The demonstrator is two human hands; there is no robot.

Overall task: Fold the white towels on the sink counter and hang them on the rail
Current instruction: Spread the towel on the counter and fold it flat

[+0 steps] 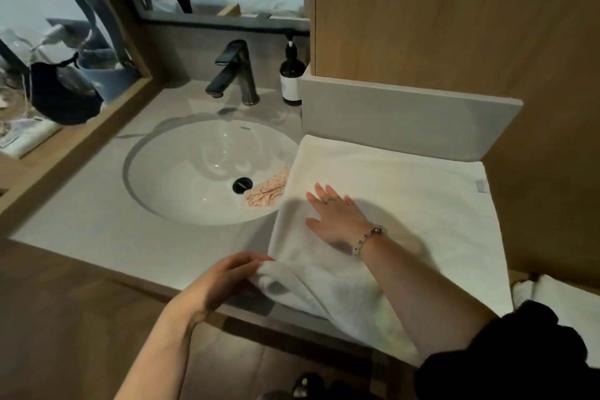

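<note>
Large white terry towel (422, 204) spread on pale stone counter (97, 237), right of round white basin (181, 172), near edge overhanging. Right hand (334, 221) flat on top, fingers straight. Left hand (224, 282) gripping near-left corner. Looks like fold 1 just starting; hanging not yet done, rail out of view.

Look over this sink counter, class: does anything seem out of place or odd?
Yes. A pink speckled cloth lies crumpled in the sink basin beside the drain, an odd spot for fabric. The white towel also overhangs the basin's rim, partly covering the cloth.
</note>
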